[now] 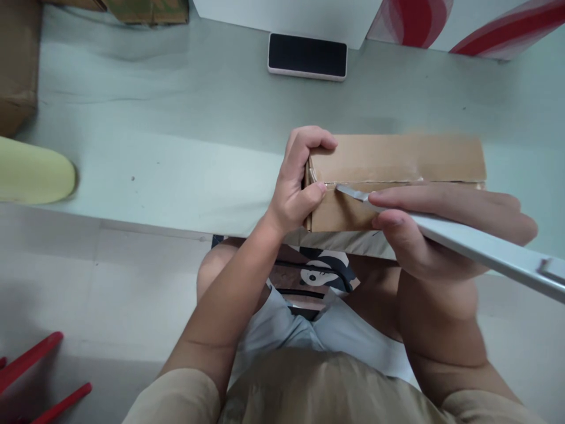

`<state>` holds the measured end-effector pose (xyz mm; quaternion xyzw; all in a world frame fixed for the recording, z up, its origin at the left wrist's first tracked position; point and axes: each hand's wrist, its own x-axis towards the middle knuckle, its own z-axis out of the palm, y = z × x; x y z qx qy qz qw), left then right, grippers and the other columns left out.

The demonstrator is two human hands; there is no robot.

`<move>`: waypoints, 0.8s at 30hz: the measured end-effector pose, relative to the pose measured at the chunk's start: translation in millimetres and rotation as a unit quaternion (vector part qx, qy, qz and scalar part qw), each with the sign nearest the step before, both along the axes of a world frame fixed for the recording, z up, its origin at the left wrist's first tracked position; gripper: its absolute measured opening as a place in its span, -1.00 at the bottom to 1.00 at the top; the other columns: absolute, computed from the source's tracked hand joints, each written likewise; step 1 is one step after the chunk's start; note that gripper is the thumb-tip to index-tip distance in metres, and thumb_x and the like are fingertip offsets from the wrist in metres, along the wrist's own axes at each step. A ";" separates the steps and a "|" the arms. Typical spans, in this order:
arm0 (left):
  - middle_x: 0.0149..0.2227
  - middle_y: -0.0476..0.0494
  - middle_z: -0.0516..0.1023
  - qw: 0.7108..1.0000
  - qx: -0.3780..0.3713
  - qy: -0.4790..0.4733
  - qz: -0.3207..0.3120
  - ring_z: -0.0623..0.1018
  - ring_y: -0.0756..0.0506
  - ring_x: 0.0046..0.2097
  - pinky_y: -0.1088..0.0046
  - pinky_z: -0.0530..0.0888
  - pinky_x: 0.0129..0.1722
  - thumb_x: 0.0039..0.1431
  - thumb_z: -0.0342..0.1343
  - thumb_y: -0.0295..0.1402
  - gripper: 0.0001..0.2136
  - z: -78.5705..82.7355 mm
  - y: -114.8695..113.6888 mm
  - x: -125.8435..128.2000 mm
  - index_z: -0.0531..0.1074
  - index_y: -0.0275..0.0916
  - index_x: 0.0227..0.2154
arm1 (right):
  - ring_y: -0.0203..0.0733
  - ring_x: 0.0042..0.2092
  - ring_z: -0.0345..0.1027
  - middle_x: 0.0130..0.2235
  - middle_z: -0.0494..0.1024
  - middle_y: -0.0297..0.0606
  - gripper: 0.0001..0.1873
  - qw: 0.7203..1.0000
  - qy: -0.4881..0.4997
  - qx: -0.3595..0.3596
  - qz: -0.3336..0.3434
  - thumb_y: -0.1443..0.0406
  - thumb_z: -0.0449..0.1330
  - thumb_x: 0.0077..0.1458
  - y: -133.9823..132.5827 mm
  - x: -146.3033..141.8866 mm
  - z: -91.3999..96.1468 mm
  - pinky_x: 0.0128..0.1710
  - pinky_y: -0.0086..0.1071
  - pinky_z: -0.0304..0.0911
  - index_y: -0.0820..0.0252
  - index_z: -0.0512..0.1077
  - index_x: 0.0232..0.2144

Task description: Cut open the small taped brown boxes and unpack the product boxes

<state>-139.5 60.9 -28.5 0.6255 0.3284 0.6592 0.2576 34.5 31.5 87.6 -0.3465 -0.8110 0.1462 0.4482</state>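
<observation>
Clamping the left end of the cardboard box (397,156), your left hand (296,182) curls its fingers over the top and presses its thumb against the near face. Your right hand (441,235) is closed round a grey knife (477,246), forefinger stretched along its back, and the blade tip touches the seam on the box's upper near edge, just beside your left thumb. The box lies lengthwise at the near edge of the pale table (176,153), above your lap. Beyond the box, well apart, a dark phone (307,56) lies flat. Far to the box's left sits a pale yellow rounded object (33,172), with brown cartons (15,65) beyond that. Behind the box to the right is a red-and-white surface (415,20). Below and left of the box, red bars (30,359) show over the floor.
</observation>
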 end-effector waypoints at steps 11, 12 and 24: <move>-0.05 -0.13 0.38 1.000 0.005 0.028 0.003 0.49 -0.27 0.04 0.00 0.51 0.07 0.25 -0.05 0.23 -0.48 -4.3 2.9 -3.3 0.30 0.01 0.07 | -0.43 -0.49 0.45 -0.44 0.64 -0.57 -0.90 0.998 0.022 0.013 -0.066 0.34 0.35 0.15 -0.9 -0.1 -2.3 -0.50 -0.49 0.31 0.01 0.58 -0.40; -0.04 -0.13 0.37 1.000 -0.002 0.028 0.003 0.49 -0.28 0.06 -0.01 0.50 0.08 0.25 -0.06 0.24 -0.48 -4.2 2.7 -3.2 0.29 0.02 0.07 | -0.43 -0.50 0.45 -0.45 0.63 -0.57 -0.90 0.997 0.022 0.019 -0.074 0.33 0.35 0.15 -1.4 0.1 -2.8 -0.51 -0.48 0.29 0.01 0.58 -0.40; 0.01 -0.15 0.38 0.999 0.007 0.041 -0.007 0.45 -0.32 0.14 -0.06 0.43 0.16 0.25 -0.04 0.23 -0.47 -9.4 4.7 -8.2 0.29 0.02 0.10 | -0.45 -0.50 0.46 -0.47 0.63 -0.53 -0.91 0.994 0.047 0.044 -0.091 0.35 0.34 0.13 1.0 5.4 -7.1 -0.52 -0.52 0.25 0.08 0.60 -0.42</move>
